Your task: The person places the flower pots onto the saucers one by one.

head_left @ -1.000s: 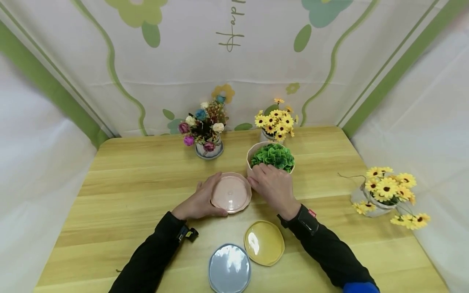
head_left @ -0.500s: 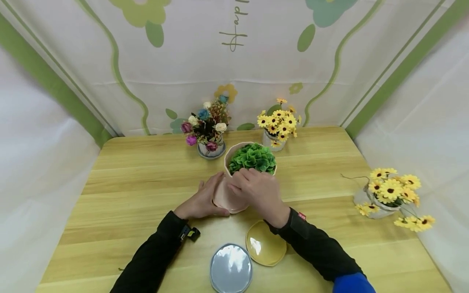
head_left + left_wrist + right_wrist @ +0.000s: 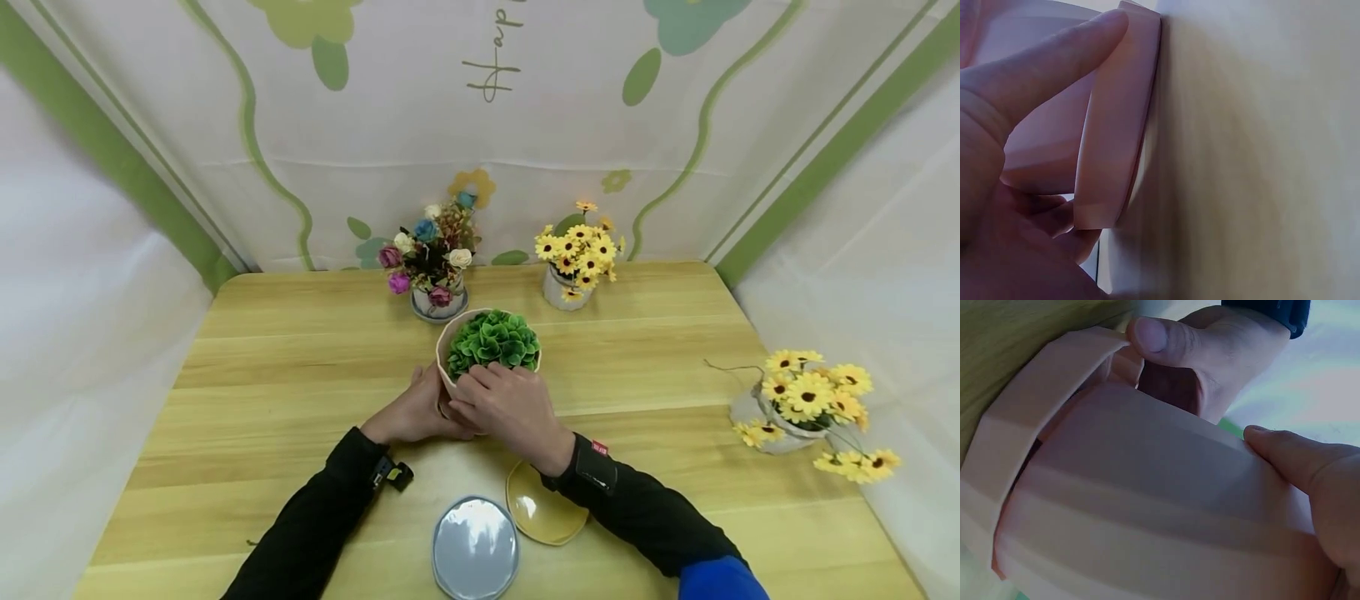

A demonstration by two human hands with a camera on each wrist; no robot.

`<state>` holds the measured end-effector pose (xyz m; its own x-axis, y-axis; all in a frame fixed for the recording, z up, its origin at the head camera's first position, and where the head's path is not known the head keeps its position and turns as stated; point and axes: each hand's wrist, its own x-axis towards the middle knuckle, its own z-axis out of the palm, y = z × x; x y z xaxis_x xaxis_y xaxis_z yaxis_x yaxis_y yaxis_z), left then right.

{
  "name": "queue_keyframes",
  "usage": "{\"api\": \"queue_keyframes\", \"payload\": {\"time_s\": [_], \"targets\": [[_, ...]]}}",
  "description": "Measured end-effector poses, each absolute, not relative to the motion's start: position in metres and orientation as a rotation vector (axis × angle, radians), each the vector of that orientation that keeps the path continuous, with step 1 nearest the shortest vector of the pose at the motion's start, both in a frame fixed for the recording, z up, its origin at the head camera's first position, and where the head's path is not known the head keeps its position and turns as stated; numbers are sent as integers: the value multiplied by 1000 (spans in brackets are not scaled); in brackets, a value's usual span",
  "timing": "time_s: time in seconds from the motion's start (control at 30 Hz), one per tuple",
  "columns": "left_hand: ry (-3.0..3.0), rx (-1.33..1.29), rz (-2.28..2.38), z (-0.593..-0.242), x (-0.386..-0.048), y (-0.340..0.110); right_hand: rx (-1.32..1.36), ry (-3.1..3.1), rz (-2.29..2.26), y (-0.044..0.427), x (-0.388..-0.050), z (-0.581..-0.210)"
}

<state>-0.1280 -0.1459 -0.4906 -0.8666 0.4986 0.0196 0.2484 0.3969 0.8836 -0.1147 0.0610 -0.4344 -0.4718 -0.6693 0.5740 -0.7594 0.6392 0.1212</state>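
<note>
Pink pot leftward, now within saucer rim (slim gap)

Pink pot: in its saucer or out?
In: the right wrist view shows the base of the pot inside the rim of the saucer. Cannot tell if fully seated; the rim hides the bottom.

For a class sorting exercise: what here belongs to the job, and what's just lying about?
In the job: left hand holding pink saucer; right hand gripping pink pot; green plant inside.

Seemingly lying about: blue-grey plate; yellow plate; mixed flowers; rear yellow flowers; rightmost yellow flowers.
</note>
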Motion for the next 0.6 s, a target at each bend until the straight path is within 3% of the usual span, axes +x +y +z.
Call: {"api": "queue_keyframes", "payload": {"time_s": [0.6], "targets": [[2402,657,1459,-491,-132,-149,1143,-2336,264,63,-109,-441]]}}
